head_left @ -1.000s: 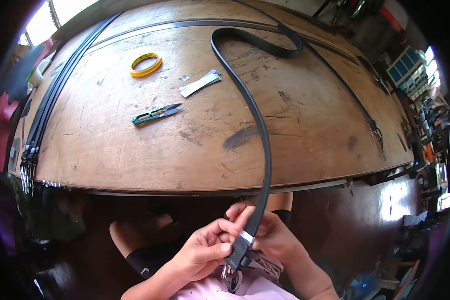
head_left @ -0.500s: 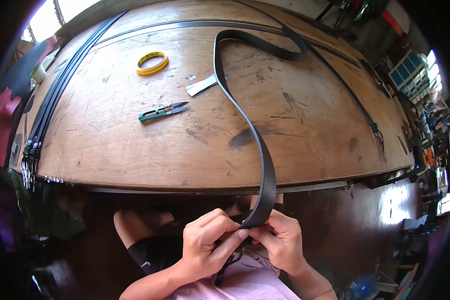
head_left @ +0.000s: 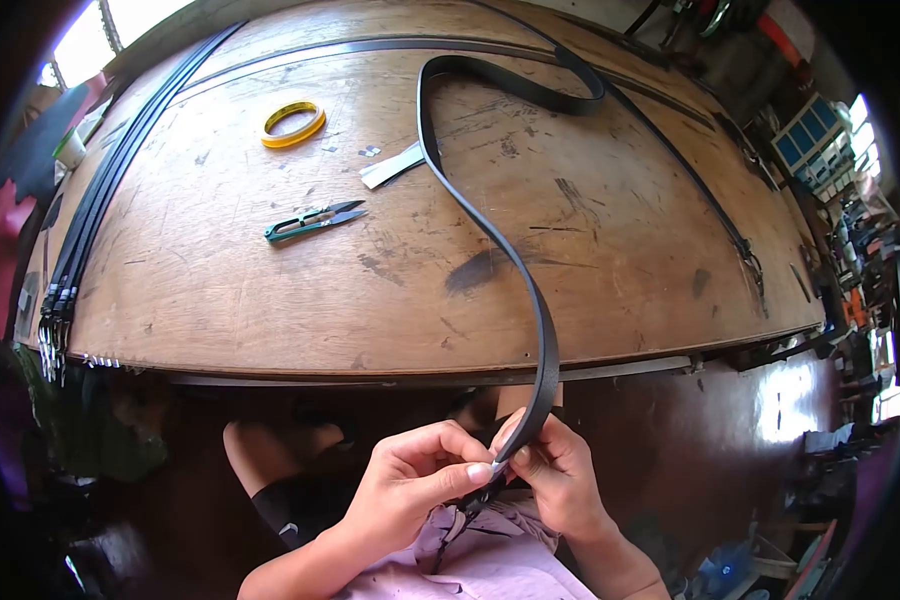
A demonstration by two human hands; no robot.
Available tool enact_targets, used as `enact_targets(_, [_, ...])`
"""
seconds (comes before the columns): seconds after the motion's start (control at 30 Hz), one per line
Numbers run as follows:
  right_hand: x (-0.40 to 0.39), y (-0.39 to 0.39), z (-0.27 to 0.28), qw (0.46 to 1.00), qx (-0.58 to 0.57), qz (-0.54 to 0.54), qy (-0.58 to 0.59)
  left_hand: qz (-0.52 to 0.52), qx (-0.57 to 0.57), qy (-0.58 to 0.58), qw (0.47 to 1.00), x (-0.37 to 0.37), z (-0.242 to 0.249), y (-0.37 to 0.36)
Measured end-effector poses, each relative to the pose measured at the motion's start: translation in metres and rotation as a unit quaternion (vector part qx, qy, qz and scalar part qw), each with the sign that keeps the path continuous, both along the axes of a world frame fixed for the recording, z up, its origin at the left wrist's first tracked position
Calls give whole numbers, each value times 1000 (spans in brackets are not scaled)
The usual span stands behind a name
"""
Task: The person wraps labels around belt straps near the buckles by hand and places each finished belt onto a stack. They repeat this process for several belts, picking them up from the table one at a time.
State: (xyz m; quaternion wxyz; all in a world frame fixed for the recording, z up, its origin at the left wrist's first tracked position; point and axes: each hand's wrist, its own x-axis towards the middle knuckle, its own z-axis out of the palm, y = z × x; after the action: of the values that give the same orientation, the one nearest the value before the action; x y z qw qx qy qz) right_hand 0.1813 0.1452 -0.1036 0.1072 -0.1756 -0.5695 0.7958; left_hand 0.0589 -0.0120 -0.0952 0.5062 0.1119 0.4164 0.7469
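- A scuffed wooden table [head_left: 270, 300] filled the workshop, with cluttered shelves [head_left: 820, 140] off to the right and bright windows at the far left corner.
- Both hands worked below the table's near edge, over the person's lap.
- The left hand [head_left: 410, 490] had its thumb and fingers pinched on the near end of a black belt [head_left: 490, 235]; a small pale patch showed at the pinch.
- The right hand [head_left: 560, 475] gripped the same end from the other side, fingers curled round the strap.
- The belt rose from the hands, crossed the table edge, curved over the top and looped back at the far side.
- Green snips [head_left: 313, 221] lay on the table left of the belt, well apart from the hands.
- A yellow tape roll [head_left: 293, 124] lay farther back; it lay flat, and bare wood showed through its middle.
- A pale strip [head_left: 390, 165] lay just beside the belt, its right end touching or under it; I could not tell which.
- A bundle of belts [head_left: 90, 220] ran along the left edge, buckles hanging off the near corner.
- Another strap [head_left: 690, 180] ran along the right side.
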Motion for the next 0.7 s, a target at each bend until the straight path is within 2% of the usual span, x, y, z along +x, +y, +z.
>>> enact_targets(0.1, [0,-4,3,1000,21,-2,-2,21,11,21,999,2,1,1])
enact_targets(0.27, [-2,-11,11,997,71,-10,-23,25,6,-32,999,2,-1,-7])
enact_targets(0.33, [-2,-11,8,986,164,2,-34,32,4,-22,999,1,-3,-9])
enact_targets(0.43, [-4,-13,7,972,233,-4,-21,18,7,-40,999,-2,-4,-14])
enact_targets(0.47, [-6,-14,9,972,234,-2,-20,17,-3,-64,998,-3,-2,-15])
enact_targets(0.53, [-9,-17,13,997,66,-29,-24,18,-11,-86,996,-2,0,-16])
enact_targets(0.6, [-12,-18,15,997,64,-40,-26,29,-32,-54,998,0,1,-18])
enact_targets(0.7, [-13,-19,20,994,95,-42,-46,51,-88,220,970,6,13,-16])
